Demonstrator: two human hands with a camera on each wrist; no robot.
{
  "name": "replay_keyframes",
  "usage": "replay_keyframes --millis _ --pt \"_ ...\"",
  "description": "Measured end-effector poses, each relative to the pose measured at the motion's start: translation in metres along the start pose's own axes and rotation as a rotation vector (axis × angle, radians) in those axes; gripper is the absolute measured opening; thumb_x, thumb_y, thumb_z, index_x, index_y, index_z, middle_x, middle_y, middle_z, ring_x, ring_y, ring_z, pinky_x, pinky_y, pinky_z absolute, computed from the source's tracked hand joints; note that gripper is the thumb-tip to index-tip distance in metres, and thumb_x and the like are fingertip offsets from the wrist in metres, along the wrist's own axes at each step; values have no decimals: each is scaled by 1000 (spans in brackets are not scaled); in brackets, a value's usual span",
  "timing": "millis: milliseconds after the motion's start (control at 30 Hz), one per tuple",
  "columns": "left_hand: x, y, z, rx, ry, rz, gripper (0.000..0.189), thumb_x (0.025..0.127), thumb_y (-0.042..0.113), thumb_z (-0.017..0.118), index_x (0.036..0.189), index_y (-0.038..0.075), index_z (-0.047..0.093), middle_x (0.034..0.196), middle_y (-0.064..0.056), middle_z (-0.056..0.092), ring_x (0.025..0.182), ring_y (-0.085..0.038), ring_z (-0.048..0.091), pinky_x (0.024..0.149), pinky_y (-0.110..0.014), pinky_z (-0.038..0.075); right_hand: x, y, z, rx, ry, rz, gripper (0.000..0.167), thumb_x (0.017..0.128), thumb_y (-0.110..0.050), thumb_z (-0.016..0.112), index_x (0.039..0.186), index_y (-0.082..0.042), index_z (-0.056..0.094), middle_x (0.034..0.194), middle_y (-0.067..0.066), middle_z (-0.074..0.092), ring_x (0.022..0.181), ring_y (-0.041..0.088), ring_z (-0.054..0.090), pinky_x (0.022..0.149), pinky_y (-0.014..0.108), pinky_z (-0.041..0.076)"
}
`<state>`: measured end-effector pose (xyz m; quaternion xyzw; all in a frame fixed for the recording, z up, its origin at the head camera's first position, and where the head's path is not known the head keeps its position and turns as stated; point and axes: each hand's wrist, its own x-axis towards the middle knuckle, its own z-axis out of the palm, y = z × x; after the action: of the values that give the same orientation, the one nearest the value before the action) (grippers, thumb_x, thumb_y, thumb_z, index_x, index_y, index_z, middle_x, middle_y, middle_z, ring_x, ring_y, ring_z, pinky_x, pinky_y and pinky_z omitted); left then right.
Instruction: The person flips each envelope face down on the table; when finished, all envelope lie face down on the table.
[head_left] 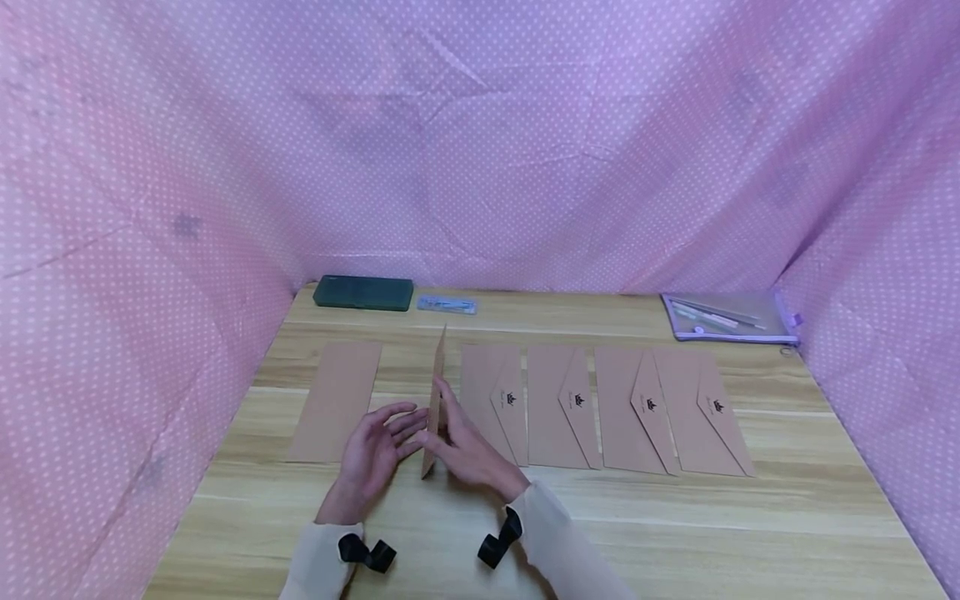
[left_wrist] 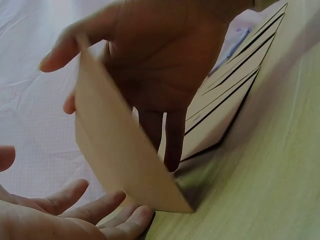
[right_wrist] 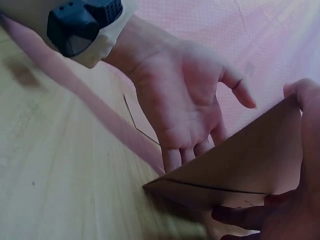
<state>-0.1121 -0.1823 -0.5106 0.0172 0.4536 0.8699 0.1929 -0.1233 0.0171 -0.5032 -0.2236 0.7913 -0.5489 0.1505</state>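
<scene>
A brown kraft-paper envelope [head_left: 434, 408] stands on edge on the table. My right hand [head_left: 468, 442] grips it, thumb on one side and fingers on the other, as the left wrist view also shows. Its plain face is toward my left hand [head_left: 375, 446], which is relaxed, palm up, with fingertips right at the envelope's lower part. In the right wrist view, the flap edge of the held envelope [right_wrist: 250, 155] shows on the side facing my right hand. To the left, another envelope [head_left: 335, 400] lies flat, plain side up, partly behind my left hand.
Several envelopes with pointed flaps and crown prints lie in a row on the right, the closest one [head_left: 480, 379] beside my right hand. Along the back are a dark green case [head_left: 363, 292], a small blue packet [head_left: 447, 304] and a purple-edged pouch [head_left: 731, 317] holding pens.
</scene>
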Motion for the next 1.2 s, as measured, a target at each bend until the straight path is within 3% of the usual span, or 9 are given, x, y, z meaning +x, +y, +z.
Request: replay_keyframes --millis 133,267,467,567,733,933,1033,1200 --pt "0 1 1 24 14 -11 46 110 25 19 119 11 63 129 -8 68 128 -24 57 102 -38 53 -3 1 -1 33 18 -4 89 100 -60 43 162 -18 -4 171 11 5 155 34 16 122 59 26" --pt "-1 0 1 57 6 -2 47 110 25 20 118 14 64 128 -6 68 128 -24 57 105 -40 51 -5 1 -3 61 45 10 88 101 -55 47 162 -19 -5 171 10 3 155 35 16 123 58 23" --pt "-2 -2 -1 100 -31 28 48 109 22 17 119 18 64 126 0 69 128 -19 58 103 -38 51 -8 3 -7 122 95 61 82 104 -29 50 161 -16 -7 170 14 3 156 33 11 126 57 14" --pt "-2 -3 2 108 26 20 43 108 19 22 117 16 64 125 -1 69 128 -21 58 102 -39 52 -8 5 -8 155 123 90 85 100 -16 52 161 -14 -6 171 13 1 157 32 8 127 56 11" --pt "-1 -4 8 142 158 -10 28 104 14 34 115 12 60 122 -3 67 127 -24 58 101 -41 51 -9 11 -10 217 162 143 97 84 0 53 161 -13 -4 170 14 3 155 31 14 126 57 12" --pt "1 -8 13 230 312 0 17 100 9 47 113 8 58 117 -3 65 115 -19 63 96 -38 55 -11 17 -13 317 200 170 104 76 8 53 162 -12 -2 170 16 -4 156 33 4 126 59 5" --pt "-1 -11 14 265 357 -9 23 98 6 53 120 3 53 116 -3 64 104 -15 67 89 -33 59 -11 18 -15 361 223 163 104 75 9 54 161 -10 -1 170 17 -6 156 35 0 126 59 1" --pt "-5 -15 19 254 359 -37 46 96 -2 54 140 -5 40 114 -2 70 94 -10 70 79 -27 60 -11 21 -16 413 242 144 104 74 11 53 161 -7 -2 169 17 -9 157 35 -6 126 59 -2"
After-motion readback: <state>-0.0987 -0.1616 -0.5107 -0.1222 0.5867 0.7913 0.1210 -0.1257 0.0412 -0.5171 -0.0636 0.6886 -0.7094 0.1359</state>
